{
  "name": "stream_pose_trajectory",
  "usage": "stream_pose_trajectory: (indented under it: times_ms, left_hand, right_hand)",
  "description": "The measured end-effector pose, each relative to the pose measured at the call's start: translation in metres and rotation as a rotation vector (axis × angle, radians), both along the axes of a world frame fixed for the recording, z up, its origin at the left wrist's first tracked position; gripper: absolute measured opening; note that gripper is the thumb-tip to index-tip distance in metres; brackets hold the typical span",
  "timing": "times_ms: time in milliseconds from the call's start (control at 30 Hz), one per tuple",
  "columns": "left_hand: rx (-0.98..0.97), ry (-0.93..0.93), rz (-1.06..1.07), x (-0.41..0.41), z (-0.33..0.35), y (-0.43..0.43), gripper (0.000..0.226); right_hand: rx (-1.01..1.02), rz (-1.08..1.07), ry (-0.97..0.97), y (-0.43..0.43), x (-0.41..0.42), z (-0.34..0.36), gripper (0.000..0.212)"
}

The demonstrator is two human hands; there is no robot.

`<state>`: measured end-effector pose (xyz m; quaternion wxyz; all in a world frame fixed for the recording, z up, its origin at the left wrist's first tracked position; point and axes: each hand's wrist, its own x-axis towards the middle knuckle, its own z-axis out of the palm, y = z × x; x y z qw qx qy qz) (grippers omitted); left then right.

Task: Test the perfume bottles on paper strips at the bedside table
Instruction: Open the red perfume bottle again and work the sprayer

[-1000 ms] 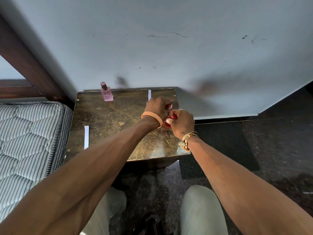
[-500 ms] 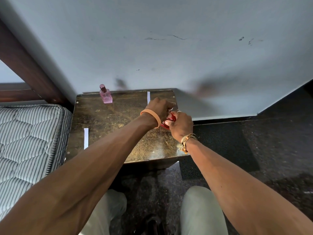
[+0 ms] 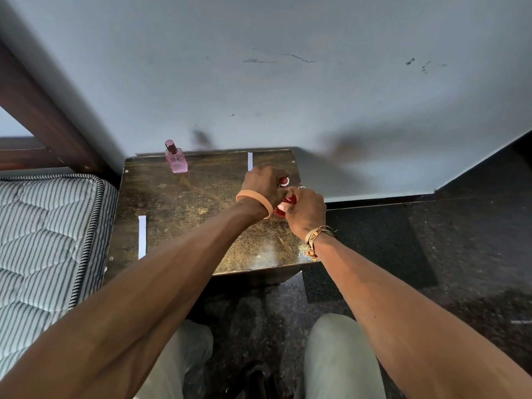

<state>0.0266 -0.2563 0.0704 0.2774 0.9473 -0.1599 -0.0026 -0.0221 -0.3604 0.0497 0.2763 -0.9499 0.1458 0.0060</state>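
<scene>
Both hands meet over the right side of the bedside table, wrapped around a small red perfume bottle. My left hand grips its upper part, where a red cap shows. My right hand holds the lower body. Most of the red bottle is hidden by fingers. A pink perfume bottle stands upright at the table's back left. One white paper strip lies at the back edge just beyond my left hand. Another paper strip lies near the table's left edge.
A striped mattress borders the table on the left, with a dark wooden bed frame behind it. The grey wall stands right behind the table. Dark speckled floor and a black mat lie to the right. My knees are below.
Both hands stay closed around the red bottle, with only a small shift of the fingers. The pink bottle and both strips have not moved.
</scene>
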Motion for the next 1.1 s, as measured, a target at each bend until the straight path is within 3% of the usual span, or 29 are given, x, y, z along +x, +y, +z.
stream_pose_trajectory:
  times_ms: [67, 233, 367, 467, 567, 667, 767, 900, 1100]
  left_hand:
    - [0.028, 0.029, -0.038, 0.002, 0.001, -0.002, 0.018]
    - [-0.039, 0.081, -0.021, 0.002, 0.002, 0.003, 0.043]
    - [0.076, 0.044, -0.088, 0.005, 0.006, 0.0, 0.018]
    - [0.127, 0.09, -0.184, 0.008, 0.015, 0.0, 0.03]
    - [0.056, 0.08, -0.11, 0.007, 0.011, 0.005, 0.04]
    - [0.052, 0.058, -0.053, 0.005, 0.003, 0.008, 0.023]
    - [0.141, 0.035, -0.142, 0.006, 0.006, 0.006, 0.009]
    - [0.221, 0.065, -0.274, 0.015, 0.017, 0.007, 0.021]
    - [0.17, 0.028, -0.175, 0.009, 0.01, 0.008, 0.021]
  right_hand:
    - [0.011, -0.01, 0.007, 0.0, 0.0, 0.001, 0.025]
    - [0.035, 0.0, 0.017, -0.002, 0.0, 0.001, 0.027]
    - [0.025, -0.001, 0.03, -0.001, 0.0, 0.0, 0.032]
    - [0.037, -0.005, 0.044, -0.001, 0.001, 0.001, 0.036]
    - [0.043, 0.005, 0.031, -0.002, 0.001, 0.002, 0.035]
    - [0.03, 0.014, 0.023, -0.001, -0.001, 0.002, 0.034]
    - [0.042, 0.012, 0.035, -0.002, 0.0, 0.001, 0.036]
    - [0.045, 0.014, 0.047, -0.002, 0.002, 0.0, 0.036]
    - [0.039, 0.022, 0.035, -0.002, 0.001, 0.0, 0.037]
